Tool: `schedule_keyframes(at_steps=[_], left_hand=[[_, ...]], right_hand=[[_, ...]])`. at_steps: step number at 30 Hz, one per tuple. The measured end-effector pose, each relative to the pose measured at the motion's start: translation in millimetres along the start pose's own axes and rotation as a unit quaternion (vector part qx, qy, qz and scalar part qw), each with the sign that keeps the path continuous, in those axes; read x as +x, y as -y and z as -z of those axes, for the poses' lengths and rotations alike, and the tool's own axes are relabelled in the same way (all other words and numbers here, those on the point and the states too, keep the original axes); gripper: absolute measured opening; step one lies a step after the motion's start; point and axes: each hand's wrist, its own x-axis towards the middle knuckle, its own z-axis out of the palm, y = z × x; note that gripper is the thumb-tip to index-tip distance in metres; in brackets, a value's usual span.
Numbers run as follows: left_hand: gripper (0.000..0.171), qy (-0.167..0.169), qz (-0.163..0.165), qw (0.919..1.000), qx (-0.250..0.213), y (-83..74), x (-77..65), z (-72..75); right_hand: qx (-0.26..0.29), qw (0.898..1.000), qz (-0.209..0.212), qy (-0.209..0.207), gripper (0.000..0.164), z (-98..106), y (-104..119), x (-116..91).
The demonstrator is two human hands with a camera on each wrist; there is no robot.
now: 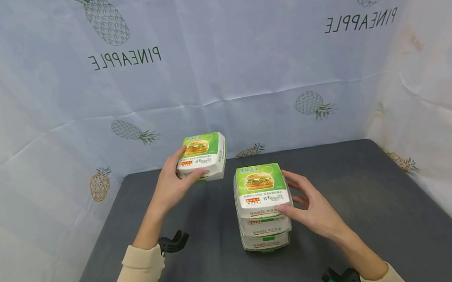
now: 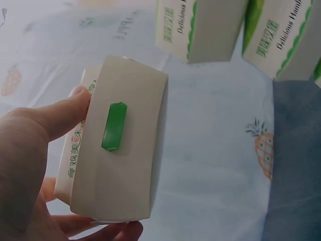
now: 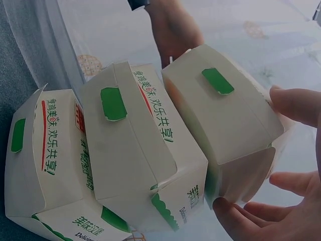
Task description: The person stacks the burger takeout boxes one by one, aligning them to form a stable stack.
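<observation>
My left hand (image 1: 171, 182) holds a burger box (image 1: 202, 153) in the air, left of and beyond a stack. The box is white with a green lid showing a burger, and it leans to one side. In the left wrist view, its closed flap (image 2: 125, 175) has a green tab, with the thumb on one side and fingertips under the far edge. At the stack, my right hand (image 1: 312, 203) grips the top burger box (image 1: 259, 186) from the right, thumb at its near corner. Below it are a middle box (image 1: 259, 227) and a bottom box (image 1: 265, 242), matching in print.
The dark table (image 1: 358, 200) stretches out on both sides of the stack. Behind it hangs a pale cloth (image 1: 216, 66) printed with pineapples, which also runs along the left and right sides. A black wrist strap (image 1: 174, 242) is on the left forearm, another strap (image 1: 343, 281) on the right.
</observation>
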Motion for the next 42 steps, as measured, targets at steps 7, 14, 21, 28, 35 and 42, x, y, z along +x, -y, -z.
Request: schedule_keyframes(at_steps=[7, 14, 21, 28, 35, 42], left_hand=[[0.088, 0.011, -0.020, 0.9994, -0.027, -20.1, -1.9, 0.3], [0.086, 0.029, -0.043, 0.9977, -0.044, -37.7, -5.5, -3.0], [0.084, 0.046, -0.075, 0.9945, -0.056, -50.1, -8.6, -9.9], [0.084, 0.062, -0.093, 0.9916, -0.065, -54.4, -11.8, -21.3], [0.082, 0.071, -0.101, 0.9904, -0.061, -58.8, -15.0, -30.2], [0.082, 0.067, -0.103, 0.9915, -0.041, -61.4, -17.1, -34.7]], right_hand=[[-0.008, 1.000, -0.001, -0.002, 0.077, 0, 0, 0], [-0.003, 1.000, 0.001, -0.002, 0.076, 0, 0, 0], [-0.011, 1.000, 0.000, -0.003, 0.075, -1, 1, 0], [-0.014, 1.000, 0.001, -0.005, 0.074, -2, 1, -1], [-0.009, 1.000, -0.003, -0.008, 0.074, 0, 1, -2], [-0.025, 0.999, 0.008, -0.020, 0.073, 2, 8, 1]])
